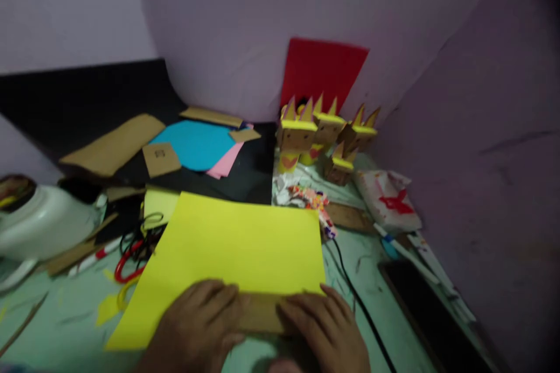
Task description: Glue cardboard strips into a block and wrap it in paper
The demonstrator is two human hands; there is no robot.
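Down low, both hands, left hand [199, 317] and right hand [326, 326], lie flat with fingers spread, gripping nothing, on a cardboard strip [262, 312] at the yellow sheet [236, 250]'s near edge; around it, pale green table [371, 256], scissors [131, 256], cardboard figures [324, 134], red sheet [321, 73]; lilac walls [227, 17].

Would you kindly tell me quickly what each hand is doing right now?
Left hand: open, flat on the cardboard strip and yellow sheet.
Right hand: open, pressing the strip's right end.

Large paper sheet [236, 256] on table [376, 303], cardboard strip [262, 312] on its near edge under left hand [199, 323] and right hand [326, 326]; scissors [133, 253] left, cable [359, 297] right, box figures [319, 134] behind
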